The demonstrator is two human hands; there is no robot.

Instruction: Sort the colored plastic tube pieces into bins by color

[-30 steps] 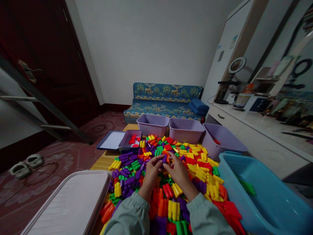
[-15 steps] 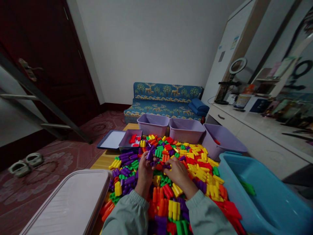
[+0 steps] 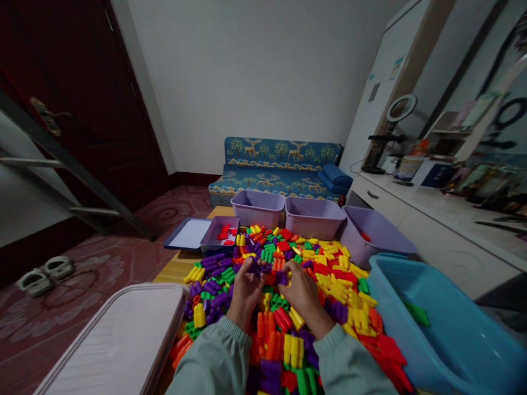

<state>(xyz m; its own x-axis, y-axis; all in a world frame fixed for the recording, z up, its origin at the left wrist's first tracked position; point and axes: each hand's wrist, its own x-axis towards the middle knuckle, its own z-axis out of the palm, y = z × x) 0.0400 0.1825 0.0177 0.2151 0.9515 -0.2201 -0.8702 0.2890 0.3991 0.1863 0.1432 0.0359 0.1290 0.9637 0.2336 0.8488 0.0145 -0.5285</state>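
My left hand (image 3: 246,291) is closed on a purple plastic building block (image 3: 258,267) with round tube openings, raised over the middle of the pile. Facing it, my right hand (image 3: 300,289) pinches another purple building block (image 3: 281,277), a short distance to the right of the first. The fingers partly hide both pieces. Under and around my hands spread many loose tube-shaped building blocks in yellow (image 3: 293,351), red (image 3: 282,321), green (image 3: 280,303), orange (image 3: 267,327) and purple (image 3: 220,300).
Three lilac bins (image 3: 315,219) line the table's far edge. A blue tub (image 3: 447,329) stands at the right with a green piece inside. To the left are a small box (image 3: 209,237) holding red pieces, its lid (image 3: 190,235), and a large pale lid (image 3: 111,340).
The purple block in my left hand has tipped from upright to lying flatter, its openings turned. My right hand has lifted its purple block slightly and turned it beside the left one.
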